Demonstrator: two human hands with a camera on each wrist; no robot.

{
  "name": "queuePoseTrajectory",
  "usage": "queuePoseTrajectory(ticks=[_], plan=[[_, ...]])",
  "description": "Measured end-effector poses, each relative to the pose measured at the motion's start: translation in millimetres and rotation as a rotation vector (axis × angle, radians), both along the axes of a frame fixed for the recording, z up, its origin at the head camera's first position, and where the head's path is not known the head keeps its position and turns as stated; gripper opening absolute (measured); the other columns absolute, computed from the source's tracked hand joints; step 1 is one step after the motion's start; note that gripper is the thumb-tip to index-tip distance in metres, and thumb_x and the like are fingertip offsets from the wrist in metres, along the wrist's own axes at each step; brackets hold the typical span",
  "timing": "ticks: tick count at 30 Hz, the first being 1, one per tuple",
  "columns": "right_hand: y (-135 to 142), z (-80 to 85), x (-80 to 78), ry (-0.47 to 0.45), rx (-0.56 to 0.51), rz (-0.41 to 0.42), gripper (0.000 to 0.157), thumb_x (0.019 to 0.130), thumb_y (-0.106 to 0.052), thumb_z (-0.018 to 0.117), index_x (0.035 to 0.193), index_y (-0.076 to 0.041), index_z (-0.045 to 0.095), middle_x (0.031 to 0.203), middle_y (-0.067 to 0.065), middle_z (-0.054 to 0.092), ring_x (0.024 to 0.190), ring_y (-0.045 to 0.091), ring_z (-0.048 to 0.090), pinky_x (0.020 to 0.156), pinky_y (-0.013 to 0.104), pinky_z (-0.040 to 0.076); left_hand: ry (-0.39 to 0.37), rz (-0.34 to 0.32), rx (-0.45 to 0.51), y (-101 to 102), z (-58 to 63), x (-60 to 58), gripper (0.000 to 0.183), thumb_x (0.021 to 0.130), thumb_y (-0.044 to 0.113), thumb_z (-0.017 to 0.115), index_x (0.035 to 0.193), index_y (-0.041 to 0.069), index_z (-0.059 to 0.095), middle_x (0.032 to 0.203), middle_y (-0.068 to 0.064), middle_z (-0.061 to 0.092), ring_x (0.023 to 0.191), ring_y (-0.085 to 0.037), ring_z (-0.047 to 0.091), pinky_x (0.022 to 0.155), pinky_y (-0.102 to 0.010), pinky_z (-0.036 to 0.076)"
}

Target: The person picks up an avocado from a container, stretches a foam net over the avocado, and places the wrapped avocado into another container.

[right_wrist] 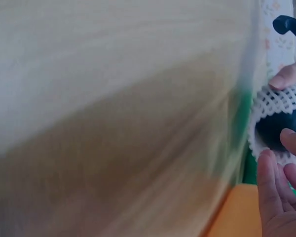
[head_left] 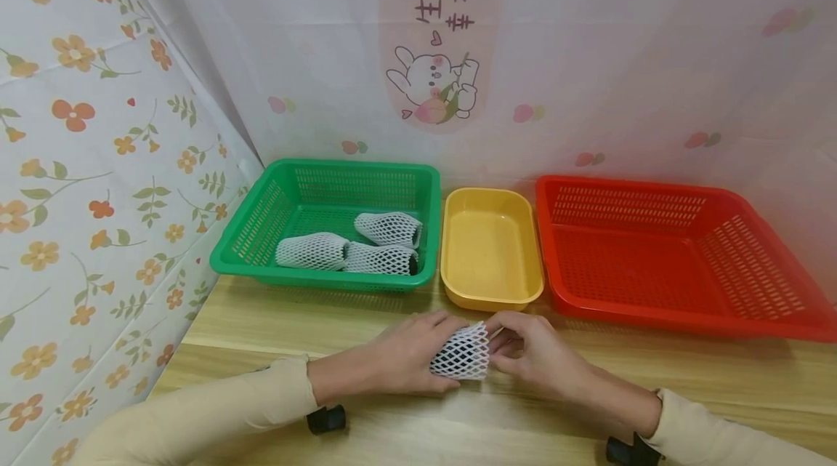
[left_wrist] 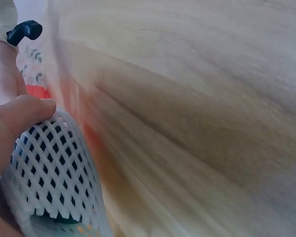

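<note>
A white foam net sleeve [head_left: 463, 353] with a dark, smooth thing [right_wrist: 274, 129] inside it is held over the table by my left hand [head_left: 415, 353], fingers and thumb wrapped around it. Its open end faces my right hand [head_left: 539, 353]. In the right wrist view, the right fingertips [right_wrist: 267, 157] are at the sleeve's rim and the thumb overlaps the dark end. The left wrist view shows the left thumb [left_wrist: 37, 106] lying along the mesh. What kind of thing the sleeve covers, I cannot tell.
A green basket [head_left: 320, 278] at the back left holds 3 foam net sleeves [head_left: 314, 251] with dark contents. Beside it stand a yellow tray [head_left: 492, 251] and a larger red basket [head_left: 628, 270]. A patterned curtain [head_left: 588, 51] hangs behind the wooden table [head_left: 261, 313].
</note>
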State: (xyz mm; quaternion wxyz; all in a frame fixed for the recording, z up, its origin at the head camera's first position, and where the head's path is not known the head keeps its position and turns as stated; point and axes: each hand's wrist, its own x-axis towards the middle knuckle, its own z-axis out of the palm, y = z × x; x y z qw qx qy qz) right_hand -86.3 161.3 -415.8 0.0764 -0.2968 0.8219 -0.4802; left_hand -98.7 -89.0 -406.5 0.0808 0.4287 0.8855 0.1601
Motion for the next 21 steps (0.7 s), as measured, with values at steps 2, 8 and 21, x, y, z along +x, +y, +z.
queuePoseTrajectory(ticks=[2, 8, 21], plan=[[2.3, 5.5, -0.3, 0.05, 0.014, 0.007, 0.032, 0.079, 0.008, 0.082, 0.103, -0.007, 0.068, 0.094, 0.0, 0.068, 0.081, 0.012, 0.068, 0.072, 0.03, 0.058, 0.009, 0.006, -0.011, -1.5, 0.9, -0.5, 0.075, 0.086, 0.047, 0.079, 0.145, 0.011, 0.048, 0.131, -0.003, 0.056, 0.117, -0.016, 0.055, 0.099, -0.041, 0.045], [13.3, 25.7, -4.0, 0.336, 0.084, 0.0, 0.039, 0.076, 0.005, 0.087, 0.105, -0.012, 0.068, 0.095, -0.005, 0.066, 0.079, 0.008, 0.065, 0.07, 0.027, 0.057, 0.05, -0.006, -0.011, -5.2, 1.8, -1.4, 0.072, 0.085, 0.048, 0.079, 0.141, 0.013, 0.051, 0.128, 0.0, 0.058, 0.113, -0.014, 0.056, 0.093, -0.037, 0.043], [57.4, 54.6, -21.5, 0.635, 0.328, -0.303, 0.05, 0.061, -0.001, 0.097, 0.101, -0.007, 0.067, 0.093, 0.001, 0.065, 0.077, 0.014, 0.063, 0.067, 0.033, 0.058, 0.03, -0.031, -0.034, -12.8, 12.1, -4.0, 0.073, 0.089, 0.046, 0.077, 0.146, 0.013, 0.046, 0.137, -0.004, 0.054, 0.121, -0.019, 0.054, 0.104, -0.04, 0.041]])
